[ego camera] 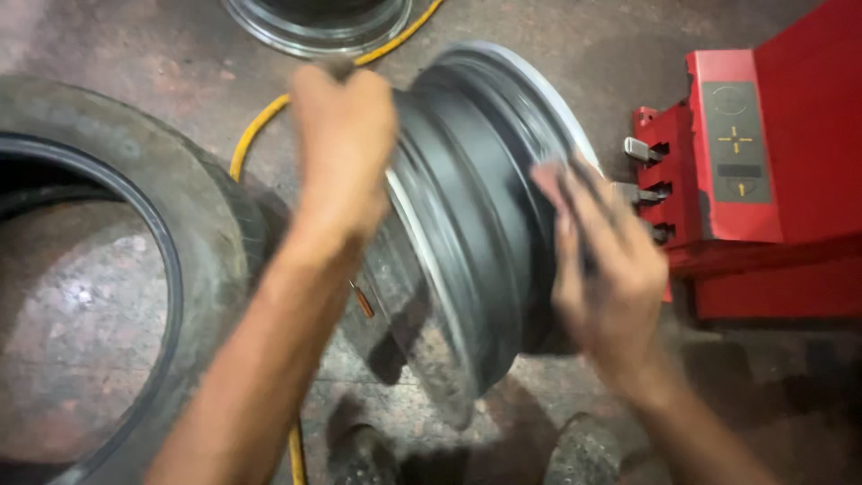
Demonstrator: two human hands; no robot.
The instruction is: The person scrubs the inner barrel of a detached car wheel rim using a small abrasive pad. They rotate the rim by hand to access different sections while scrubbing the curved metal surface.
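Observation:
A bare metal wheel rim (pixel 467 233) stands on its edge on the concrete floor, tilted, with its dark barrel facing up. My left hand (pixel 343 148) grips the rim's near flange at the top left. My right hand (pixel 603 260) lies flat against the barrel's right side near the far flange, fingers together and blurred by motion. Whether something thin sits under its fingers cannot be told. A small orange valve stem (pixel 363 301) sticks out of the rim below my left forearm.
A black tyre (pixel 193 224) lies flat at the left. A second shiny rim (pixel 319 27) lies at the top. A yellow hose (pixel 260 121) runs across the floor behind the rim. A red tyre machine (pixel 772 180) with pedals stands at the right.

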